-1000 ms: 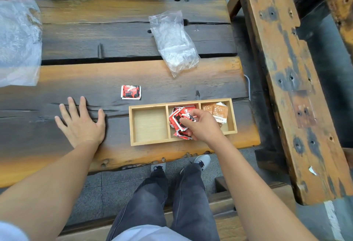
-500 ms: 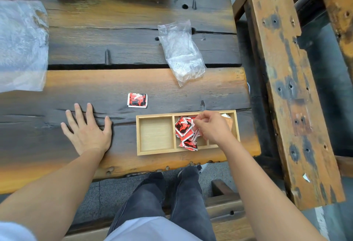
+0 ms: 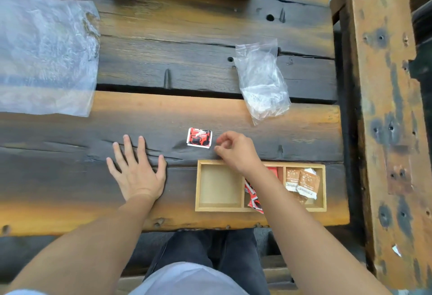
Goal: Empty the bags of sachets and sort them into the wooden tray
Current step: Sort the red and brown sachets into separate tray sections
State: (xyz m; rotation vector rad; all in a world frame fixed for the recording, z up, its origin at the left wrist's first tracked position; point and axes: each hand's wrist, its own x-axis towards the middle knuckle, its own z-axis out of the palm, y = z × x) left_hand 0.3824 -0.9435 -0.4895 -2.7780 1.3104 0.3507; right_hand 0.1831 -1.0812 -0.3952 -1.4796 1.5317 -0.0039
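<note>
Just left of right hand [image 3: 235, 152]: red sachet [image 3: 199, 138], untouched.

Bench [image 3: 210, 112]: rough weathered wood planks, dark-stained with orange patches, cracked, bolt holes. Tray [image 3: 197, 185]: smooth pale unfinished wood, matt. Bags [image 3: 261, 79]: thin clear plastic, crinkled, glossy. Red sachet [image 3: 199, 138]: glossy printed foil or paper. Brown sachets [image 3: 302, 183]: matt paper.

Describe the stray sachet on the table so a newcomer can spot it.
Find the wooden tray at the near edge of the table. Just beyond its far left corner, beside the right hand, one red sachet lies flat on the dark plank. It is the only sachet outside the tray; the other red sachets sit in its middle compartment.
</note>
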